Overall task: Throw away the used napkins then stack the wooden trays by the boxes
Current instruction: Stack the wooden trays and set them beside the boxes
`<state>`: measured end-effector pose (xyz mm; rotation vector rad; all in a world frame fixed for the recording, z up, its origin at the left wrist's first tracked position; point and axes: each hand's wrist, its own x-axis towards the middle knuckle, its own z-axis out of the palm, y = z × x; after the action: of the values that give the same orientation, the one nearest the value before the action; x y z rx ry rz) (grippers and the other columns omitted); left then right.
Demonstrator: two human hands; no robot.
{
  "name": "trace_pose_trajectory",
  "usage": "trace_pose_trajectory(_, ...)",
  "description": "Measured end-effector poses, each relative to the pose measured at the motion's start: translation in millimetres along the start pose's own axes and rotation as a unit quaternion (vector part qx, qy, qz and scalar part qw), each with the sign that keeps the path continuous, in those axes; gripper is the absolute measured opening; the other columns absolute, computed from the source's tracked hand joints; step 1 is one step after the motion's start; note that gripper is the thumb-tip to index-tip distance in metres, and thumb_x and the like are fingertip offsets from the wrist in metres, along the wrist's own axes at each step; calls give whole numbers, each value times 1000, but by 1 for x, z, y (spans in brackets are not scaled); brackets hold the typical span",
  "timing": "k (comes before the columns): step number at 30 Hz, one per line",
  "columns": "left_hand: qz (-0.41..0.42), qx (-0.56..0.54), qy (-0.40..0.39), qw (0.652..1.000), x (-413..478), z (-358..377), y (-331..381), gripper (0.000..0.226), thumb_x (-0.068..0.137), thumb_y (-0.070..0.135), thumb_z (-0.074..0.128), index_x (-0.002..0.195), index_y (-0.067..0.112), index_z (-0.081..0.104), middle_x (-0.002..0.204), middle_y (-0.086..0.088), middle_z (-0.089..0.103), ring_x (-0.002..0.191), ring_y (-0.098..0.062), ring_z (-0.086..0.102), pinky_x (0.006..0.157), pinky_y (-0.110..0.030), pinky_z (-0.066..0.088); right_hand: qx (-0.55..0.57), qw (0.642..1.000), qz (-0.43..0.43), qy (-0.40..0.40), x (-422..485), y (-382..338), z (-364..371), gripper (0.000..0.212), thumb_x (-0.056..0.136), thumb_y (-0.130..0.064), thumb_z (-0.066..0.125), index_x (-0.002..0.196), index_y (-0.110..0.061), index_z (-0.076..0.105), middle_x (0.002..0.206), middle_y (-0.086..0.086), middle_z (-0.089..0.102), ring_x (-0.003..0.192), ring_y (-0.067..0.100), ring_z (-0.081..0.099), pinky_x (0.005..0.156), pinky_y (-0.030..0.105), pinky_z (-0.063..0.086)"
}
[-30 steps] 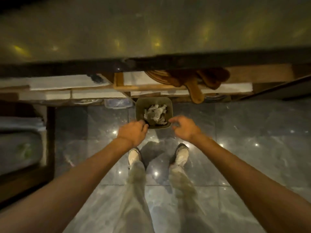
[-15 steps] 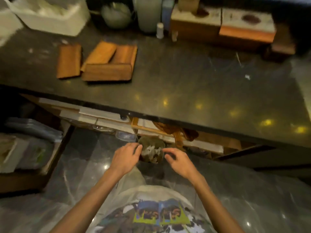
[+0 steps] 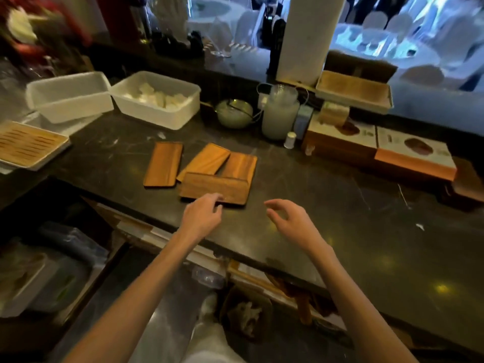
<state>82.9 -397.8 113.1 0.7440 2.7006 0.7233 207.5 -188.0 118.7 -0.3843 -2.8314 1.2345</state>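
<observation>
Several wooden trays lie on the dark counter (image 3: 327, 205): one flat at the left (image 3: 163, 163), a slanted one (image 3: 205, 159), another behind (image 3: 242, 165), and the nearest (image 3: 214, 188) lying crosswise. My left hand (image 3: 201, 218) hovers at the near edge of that nearest tray, fingers loosely curled, holding nothing. My right hand (image 3: 293, 221) floats open above bare counter to the right. Crumpled used napkins (image 3: 245, 314) sit in a small bin (image 3: 227, 305) on the floor under the counter. Two orange-and-white boxes (image 3: 379, 150) stand at the right rear.
Two white plastic tubs (image 3: 157, 98) stand at the back left, one with white folded items. A jar (image 3: 280, 113), a small bowl (image 3: 234, 112) and a little bottle (image 3: 290, 140) sit beside the boxes. A slatted tray (image 3: 28, 145) rests at far left. Shelves lie below.
The view has swung up from the bin on the floor to the counter top. Both hands have risen from over the bin to above the counter, the left one reaching the nearest tray.
</observation>
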Motion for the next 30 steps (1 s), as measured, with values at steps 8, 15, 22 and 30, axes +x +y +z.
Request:
trace_pose_trajectory(8, -46, 45, -2, 998, 89, -15, -102, 34, 95, 22, 51, 127, 20, 58, 125, 0, 65, 114, -18, 61, 95, -36, 48, 5, 992, 129, -11, 116, 6, 56, 20, 93, -32, 56, 111, -26, 65, 103, -7, 67, 95, 6, 62, 80, 25, 52)
trace_pose_trajectory(15, -123, -1, -50, 991, 150, -13, -167, 28, 98, 26, 45, 122, 16, 57, 117, -8, 66, 108, -29, 62, 85, -41, 48, 63, 963, 258, -39, 175, 26, 107, 47, 93, -27, 59, 138, -16, 48, 133, 5, 59, 120, 18, 56, 93, 28, 46)
trace_pose_trajectory(22, -217, -75, -107, 967, 185, 1, -191, 28, 97, 23, 49, 122, 11, 57, 120, -12, 62, 113, -32, 58, 95, -44, 48, 56, 937, 344, 33, 196, 41, 131, 42, 92, -31, 58, 131, -18, 51, 123, 2, 63, 110, 19, 61, 92, 36, 51)
trace_pose_trajectory(30, -275, -160, -88, 944, 195, 18, -177, 18, 87, 2, 61, 103, 7, 54, 96, -17, 63, 96, -36, 63, 87, -50, 54, 86, 908, 403, 73, 203, 64, 124, 11, 91, -25, 62, 97, -22, 52, 98, -1, 61, 83, 13, 55, 64, 23, 42)
